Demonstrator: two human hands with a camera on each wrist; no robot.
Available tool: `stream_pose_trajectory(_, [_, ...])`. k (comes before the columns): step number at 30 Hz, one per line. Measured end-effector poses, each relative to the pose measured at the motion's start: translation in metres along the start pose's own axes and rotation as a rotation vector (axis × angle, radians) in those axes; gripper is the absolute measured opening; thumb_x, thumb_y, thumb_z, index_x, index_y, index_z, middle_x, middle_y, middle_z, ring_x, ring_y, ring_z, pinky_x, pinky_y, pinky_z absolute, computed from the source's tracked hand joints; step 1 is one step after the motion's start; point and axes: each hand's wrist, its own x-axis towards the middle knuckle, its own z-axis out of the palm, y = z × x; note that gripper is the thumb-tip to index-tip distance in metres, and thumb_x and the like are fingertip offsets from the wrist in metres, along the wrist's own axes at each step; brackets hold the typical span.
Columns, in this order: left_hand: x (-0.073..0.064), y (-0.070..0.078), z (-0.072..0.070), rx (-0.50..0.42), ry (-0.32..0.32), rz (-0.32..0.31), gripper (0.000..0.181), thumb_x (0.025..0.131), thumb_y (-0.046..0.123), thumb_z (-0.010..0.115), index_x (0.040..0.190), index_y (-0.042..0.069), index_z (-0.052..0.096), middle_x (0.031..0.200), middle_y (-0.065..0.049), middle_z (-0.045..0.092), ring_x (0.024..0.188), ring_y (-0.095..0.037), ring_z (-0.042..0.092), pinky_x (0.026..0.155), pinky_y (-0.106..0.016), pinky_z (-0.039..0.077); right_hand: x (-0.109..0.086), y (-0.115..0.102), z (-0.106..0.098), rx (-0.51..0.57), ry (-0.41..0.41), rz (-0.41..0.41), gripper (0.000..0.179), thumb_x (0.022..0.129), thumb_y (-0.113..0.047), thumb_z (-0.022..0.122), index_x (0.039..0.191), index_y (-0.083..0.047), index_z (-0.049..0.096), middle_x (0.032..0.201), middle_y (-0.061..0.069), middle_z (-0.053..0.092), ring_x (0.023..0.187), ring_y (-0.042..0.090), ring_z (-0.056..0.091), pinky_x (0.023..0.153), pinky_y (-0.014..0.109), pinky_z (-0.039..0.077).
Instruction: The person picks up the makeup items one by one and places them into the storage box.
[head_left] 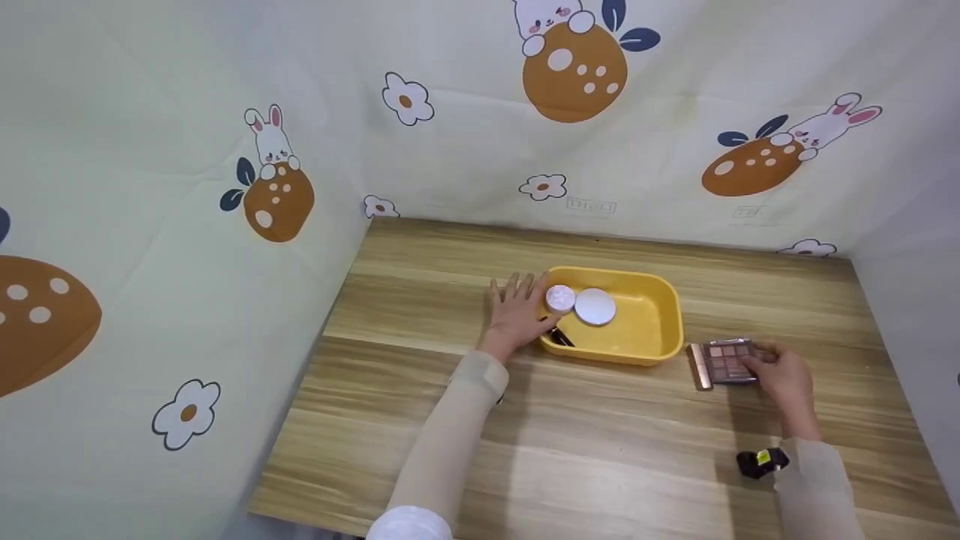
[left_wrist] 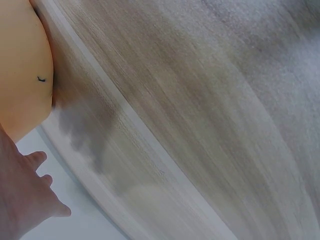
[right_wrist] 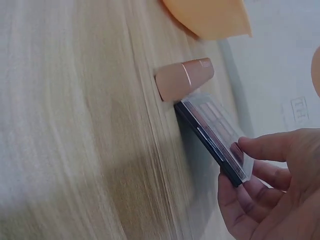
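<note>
My right hand (head_left: 786, 379) pinches an eyeshadow palette (head_left: 724, 364) with a clear lid, thumb on top and fingers beneath. In the right wrist view the palette (right_wrist: 215, 135) tilts, its held end raised off the table. Beside its far end lies a rose-gold cosmetic tube (right_wrist: 184, 79). At the yellow tray's (head_left: 641, 330) left end, my left hand (head_left: 517, 319) has its fingers spread over the rim, thumb reaching inside. Within the tray are a white round case (head_left: 595, 307), a smaller round case with a patterned lid (head_left: 560, 298) and a slim black item (head_left: 560, 337), partly hidden.
The wood-grain table (head_left: 600, 450) meets a printed cloth backdrop (head_left: 465, 157) behind the tray and at both sides. A black wrist camera (head_left: 761, 462) juts from the right sleeve (head_left: 817, 480) above the table.
</note>
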Motion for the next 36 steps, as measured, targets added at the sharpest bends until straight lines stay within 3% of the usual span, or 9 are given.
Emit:
stream_pose_trajectory(2, [0.0,0.0,0.0,0.003,0.0,-0.002,0.085,0.093,0.071,0.043,0.161,0.034,0.009,0.166,-0.007,0.024,0.156,-0.035,0.013,0.121,-0.067,0.002,0.0,0.002,0.0,0.036,0.008,0.004,0.049,0.097,-0.018,0.061,0.135,0.011,0.052,0.113,0.028,0.066,0.078,0.003,0.057,0.069,0.018,0.046])
stream_pose_trajectory(4, [0.0,0.0,0.0,0.003,0.002,-0.002,0.085,0.093,0.071,0.043,0.161,0.034,0.009,0.166,-0.007,0.024,0.156,-0.035,0.013,0.121,-0.067,0.002,0.0,0.003,-0.001,0.085,0.002,0.016,0.048,0.098,-0.017,0.06,0.135,0.011,0.052,0.102,0.016,0.07,0.072,-0.008,0.052,0.064,0.013,0.047])
stream_pose_trajectory(7, [0.001,0.0,0.0,0.017,-0.003,-0.006,0.085,0.093,0.072,0.042,0.161,0.034,0.008,0.166,-0.006,0.024,0.156,-0.034,0.014,0.121,-0.067,0.003,0.0,0.006,-0.002,0.159,-0.028,0.044,0.049,0.099,-0.018,0.059,0.138,0.011,0.049,0.09,-0.008,0.065,0.071,-0.009,0.052,0.064,0.017,0.051])
stream_pose_trajectory(9, [0.001,0.0,0.0,0.015,-0.003,-0.006,0.085,0.093,0.071,0.043,0.161,0.034,0.008,0.166,-0.007,0.025,0.156,-0.035,0.014,0.121,-0.067,0.003,0.001,0.007,-0.004,0.191,-0.043,0.067,0.051,0.1,-0.021,0.057,0.14,0.01,0.047,0.086,-0.017,0.059,0.072,-0.007,0.054,0.065,0.02,0.053])
stream_pose_trajectory(18, [0.001,0.0,-0.001,-0.003,-0.016,-0.007,0.085,0.093,0.07,0.044,0.161,0.035,0.007,0.167,-0.007,0.023,0.156,-0.035,0.012,0.121,-0.067,0.0,0.0,0.006,-0.009,0.272,-0.051,0.145,0.055,0.101,-0.025,0.055,0.145,0.007,0.042,0.084,-0.022,0.054,0.074,-0.005,0.055,0.068,0.022,0.056])
stream_pose_trajectory(25, [0.002,0.0,0.0,0.018,-0.02,-0.01,0.086,0.093,0.072,0.043,0.161,0.035,0.005,0.167,-0.006,0.022,0.156,-0.035,0.012,0.121,-0.067,0.001,0.0,0.004,-0.013,0.3,-0.03,0.163,0.06,0.101,-0.026,0.056,0.145,0.01,0.04,0.085,-0.021,0.057,0.072,-0.012,0.053,0.07,0.018,0.057])
stream_pose_trajectory(30, [0.002,-0.001,0.001,0.012,-0.021,-0.01,0.086,0.093,0.072,0.042,0.161,0.035,0.005,0.167,-0.005,0.022,0.156,-0.034,0.012,0.122,-0.067,0.0,-0.001,0.0,-0.014,0.373,-0.004,0.165,0.056,0.099,-0.024,0.059,0.144,0.007,0.044,0.078,-0.029,0.055,0.072,-0.012,0.053,0.068,0.016,0.054])
stream_pose_trajectory(36, [0.0,-0.001,0.0,0.014,-0.014,-0.008,0.085,0.094,0.072,0.04,0.161,0.033,0.007,0.167,-0.004,0.023,0.156,-0.034,0.013,0.122,-0.066,0.001,-0.001,-0.006,-0.017,0.403,0.023,0.202,0.048,0.099,-0.022,0.061,0.14,0.0,0.051,0.079,-0.026,0.055,0.074,-0.009,0.053,0.068,0.015,0.052])
